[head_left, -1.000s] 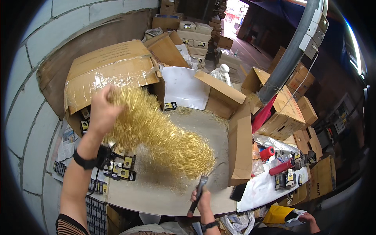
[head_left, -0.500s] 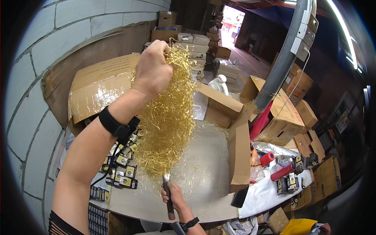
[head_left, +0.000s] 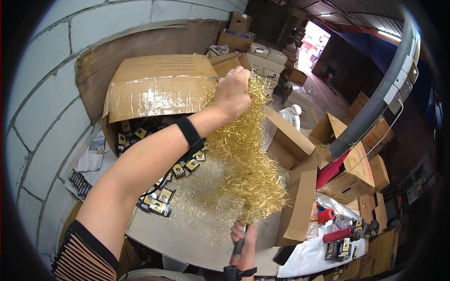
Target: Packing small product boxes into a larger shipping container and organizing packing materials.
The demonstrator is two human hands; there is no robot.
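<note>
A long hanging mass of fine gold-coloured shavings [head_left: 251,180] stretches between my two hands above the table [head_left: 183,248]. My left hand [head_left: 233,92] is raised and closed on its upper end. Low down, my right hand [head_left: 248,239] grips a tool by its dark handle [head_left: 238,247]; the tool's working end is buried in the shavings, so its kind is hidden. Loose bits of shavings lie scattered on the tabletop. Beside my left forearm sit several small black-and-yellow metal parts [head_left: 159,202], partly covered by the arm.
A large taped carton [head_left: 159,91] on the left opens toward me, with more small parts inside. Right of the shavings stands an open box's cardboard flap [head_left: 297,201]. A grey pole [head_left: 375,103] rises beyond it. Red cylinders [head_left: 338,234] lie on a white sheet [head_left: 300,262] at right.
The view has swung left, and both hands with the shavings appear further right. The mass has narrowed in the middle and bulges toward the right at its lower end. Both grips persist.
</note>
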